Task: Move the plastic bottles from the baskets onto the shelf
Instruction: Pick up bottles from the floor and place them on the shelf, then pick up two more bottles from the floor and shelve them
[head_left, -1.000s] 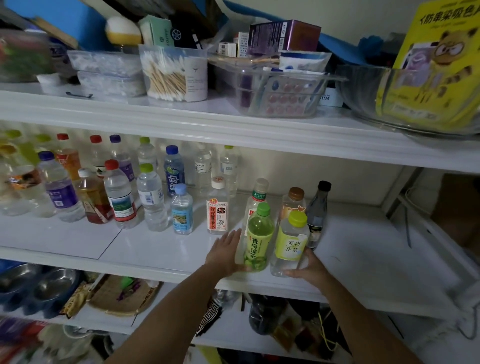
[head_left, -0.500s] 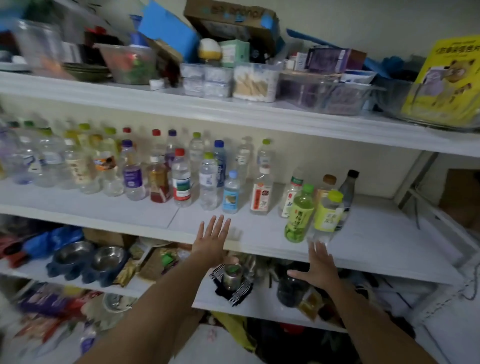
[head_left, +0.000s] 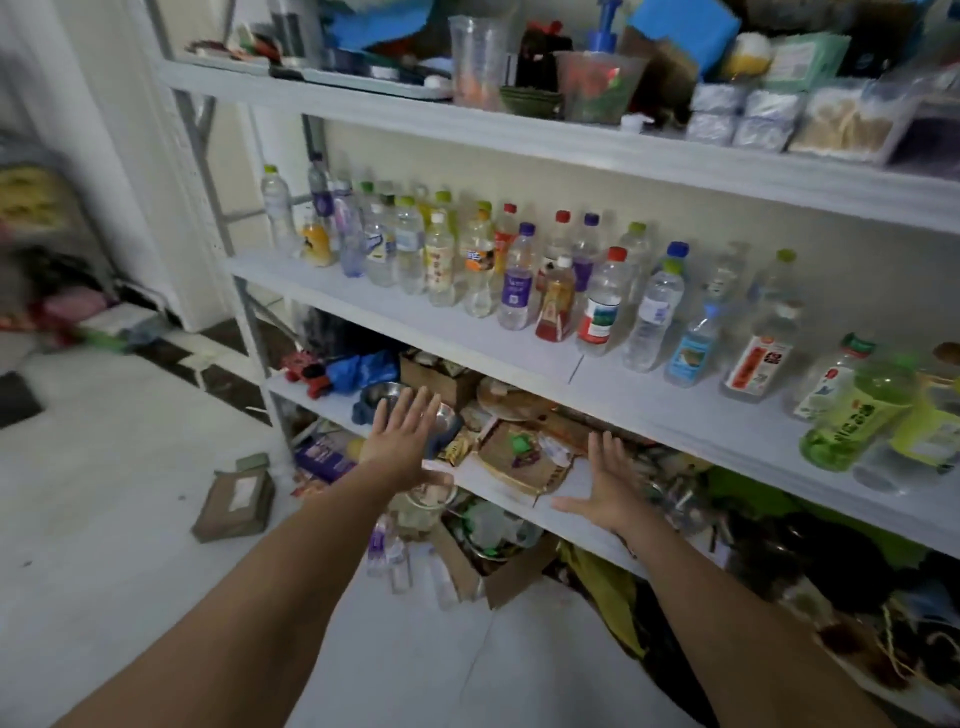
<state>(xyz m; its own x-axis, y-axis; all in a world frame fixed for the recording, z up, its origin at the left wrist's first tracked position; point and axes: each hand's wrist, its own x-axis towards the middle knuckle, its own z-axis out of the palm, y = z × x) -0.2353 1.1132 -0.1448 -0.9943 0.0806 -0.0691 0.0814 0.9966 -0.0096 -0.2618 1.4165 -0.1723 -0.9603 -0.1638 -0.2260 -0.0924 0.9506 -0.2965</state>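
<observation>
Reaching forward from the bottom of the frame, two bare arms extend toward the centre.

Left hand (head_left: 402, 441): palm down, fingers straight and fanned wide, holding nothing. It hovers in front of the lower shelf (head_left: 332, 402), over a metal bowl (head_left: 387, 395).

Right hand (head_left: 605, 486): palm turned inward, fingers straight and close together, thumb out to the left, holding nothing. It hangs just before the lower shelf's front edge, right of centre.

Bottles (head_left: 514, 286): many, upright, packed in rows on the middle shelf (head_left: 457, 332), running from centre-left to the right edge. Caps are green, red, purple, blue and white; most bodies are clear.

Green bottle (head_left: 852, 415) and yellow bottle (head_left: 930, 426): at the front of the middle shelf, right edge of the frame, just beside each other, blurred. Both hands are below and well left of them, touching no bottle.

Top shelf (head_left: 571, 140), upper frame: clear jug (head_left: 475, 57), tubs, blue box (head_left: 685, 31), small packs.

Lower shelf also carries a blue bag (head_left: 358, 371), a brown box (head_left: 431, 371) and loose clutter lying between the two hands.

Floor (head_left: 104, 519): flat brown parcel (head_left: 234, 499) at lower left. An open carton (head_left: 498, 577) sits below the hands, with a few small clear containers just left of it, too blurred to tell apart.
</observation>
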